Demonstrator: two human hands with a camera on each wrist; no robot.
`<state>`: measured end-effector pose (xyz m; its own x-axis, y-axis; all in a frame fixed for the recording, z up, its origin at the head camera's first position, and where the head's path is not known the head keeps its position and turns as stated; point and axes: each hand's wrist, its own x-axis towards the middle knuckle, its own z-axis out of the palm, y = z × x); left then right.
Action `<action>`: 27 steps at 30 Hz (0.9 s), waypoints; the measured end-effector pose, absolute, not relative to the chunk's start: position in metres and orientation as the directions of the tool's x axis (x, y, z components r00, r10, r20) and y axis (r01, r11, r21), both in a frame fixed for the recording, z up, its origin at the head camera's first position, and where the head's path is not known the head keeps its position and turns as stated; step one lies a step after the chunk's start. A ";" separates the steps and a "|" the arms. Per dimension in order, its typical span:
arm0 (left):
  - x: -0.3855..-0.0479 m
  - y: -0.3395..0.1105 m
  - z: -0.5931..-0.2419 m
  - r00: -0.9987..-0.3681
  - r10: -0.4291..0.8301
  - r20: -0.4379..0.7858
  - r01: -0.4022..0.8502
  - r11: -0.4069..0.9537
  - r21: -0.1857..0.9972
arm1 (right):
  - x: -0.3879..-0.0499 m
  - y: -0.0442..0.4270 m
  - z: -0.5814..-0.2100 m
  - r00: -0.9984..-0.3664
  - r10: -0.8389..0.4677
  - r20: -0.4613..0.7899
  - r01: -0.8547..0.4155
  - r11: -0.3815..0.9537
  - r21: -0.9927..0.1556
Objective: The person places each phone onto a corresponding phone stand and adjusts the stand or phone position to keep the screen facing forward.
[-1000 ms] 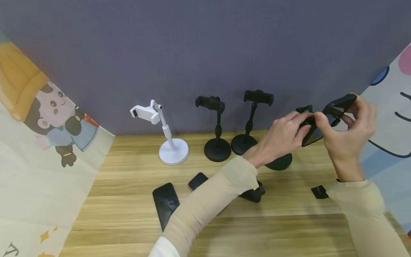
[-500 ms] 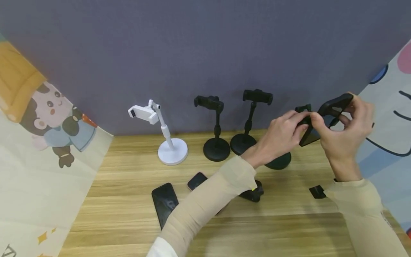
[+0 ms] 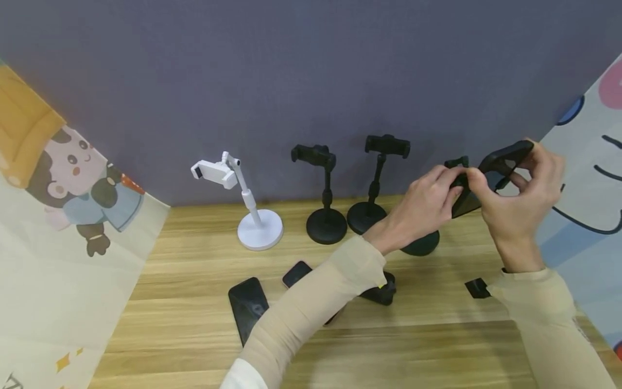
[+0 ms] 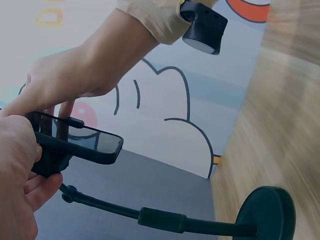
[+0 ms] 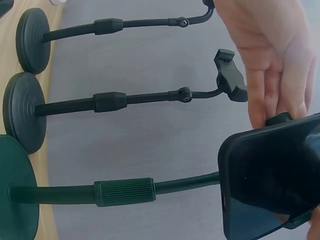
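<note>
At the right, a black-framed phone (image 3: 467, 203) (image 4: 82, 150) (image 5: 265, 185) is tilted at the head of a dark green stand (image 3: 421, 244) (image 4: 160, 220) (image 5: 122, 193). My left hand (image 3: 430, 199) (image 4: 20, 170) (image 5: 275, 55) grips the stand's clamp (image 4: 52, 162) at the phone's edge, fingers curled under it. My right hand (image 3: 527, 200) (image 4: 82, 75) holds the phone from the other side, its thumb near the left fingertips. Hands and phone hide much of the clamp, so how far the phone sits in it cannot be told.
Two black stands (image 3: 327, 226) (image 5: 25, 112) and a white stand (image 3: 260, 229) stand along the back wall. On the wooden table lie a black phone (image 3: 248, 308), a smaller phone (image 3: 296, 274) partly under my left sleeve, and a dark object (image 3: 381, 292) beside that arm.
The head view has shifted slightly, so the stands appear a little further left. Both hands keep their hold at the phone and clamp, with little visible movement.
</note>
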<state>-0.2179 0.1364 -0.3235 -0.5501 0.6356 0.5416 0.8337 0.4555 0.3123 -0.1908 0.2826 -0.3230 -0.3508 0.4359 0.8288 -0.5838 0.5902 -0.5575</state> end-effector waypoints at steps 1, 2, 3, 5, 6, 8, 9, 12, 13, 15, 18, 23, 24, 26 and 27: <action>-0.218 0.136 -0.324 -0.550 0.632 0.546 0.833 0.459 0.308 | -0.191 0.281 -0.322 -0.345 0.438 0.830 -0.585 0.591 -0.555; -0.218 0.136 -0.325 -0.549 0.627 0.552 0.833 0.462 0.304 | -0.191 0.279 -0.322 -0.336 0.443 0.831 -0.585 0.594 -0.553; -0.218 0.136 -0.325 -0.546 0.622 0.562 0.835 0.461 0.301 | -0.192 0.278 -0.321 -0.328 0.448 0.832 -0.585 0.595 -0.551; -0.218 0.136 -0.326 -0.546 0.617 0.567 0.833 0.468 0.294 | -0.192 0.275 -0.320 -0.313 0.455 0.834 -0.574 0.609 -0.548; -0.217 0.136 -0.327 -0.546 0.614 0.571 0.833 0.469 0.292 | -0.193 0.275 -0.320 -0.308 0.457 0.835 -0.565 0.618 -0.547; -0.216 0.136 -0.327 -0.548 0.610 0.573 0.831 0.474 0.290 | -0.194 0.275 -0.321 -0.301 0.462 0.835 -0.548 0.632 -0.547; -0.216 0.136 -0.327 -0.550 0.611 0.570 0.830 0.478 0.288 | -0.195 0.275 -0.321 -0.297 0.464 0.835 -0.542 0.638 -0.547; -0.215 0.136 -0.327 -0.556 0.609 0.566 0.825 0.488 0.286 | -0.197 0.277 -0.323 -0.286 0.472 0.834 -0.530 0.647 -0.548; -0.214 0.137 -0.327 -0.558 0.607 0.566 0.824 0.486 0.291 | -0.198 0.278 -0.323 -0.284 0.473 0.834 -0.532 0.646 -0.547; -0.214 0.138 -0.327 -0.563 0.603 0.566 0.821 0.486 0.298 | -0.201 0.281 -0.325 -0.282 0.476 0.833 -0.533 0.644 -0.549; -0.214 0.139 -0.327 -0.566 0.598 0.567 0.819 0.484 0.307 | -0.205 0.284 -0.328 -0.278 0.484 0.830 -0.523 0.648 -0.553; -0.214 0.139 -0.327 -0.568 0.599 0.565 0.819 0.481 0.314 | -0.209 0.283 -0.330 -0.245 0.524 0.816 -0.502 0.651 -0.569; -0.214 0.139 -0.327 -0.569 0.599 0.563 0.818 0.481 0.316 | -0.208 0.282 -0.330 -0.245 0.529 0.812 -0.499 0.649 -0.574; -0.214 0.139 -0.327 -0.572 0.597 0.562 0.816 0.478 0.323 | -0.208 0.281 -0.330 -0.247 0.538 0.806 -0.493 0.646 -0.582; -0.214 0.139 -0.327 -0.574 0.596 0.562 0.816 0.478 0.326 | -0.208 0.280 -0.330 -0.250 0.540 0.804 -0.490 0.645 -0.586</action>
<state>-0.2144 0.1389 -0.3267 -0.5735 0.5963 0.5617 0.8158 0.4778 0.3258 -0.2076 0.2801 -0.3301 -0.2500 0.5399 0.8038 -0.4904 0.6452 -0.5859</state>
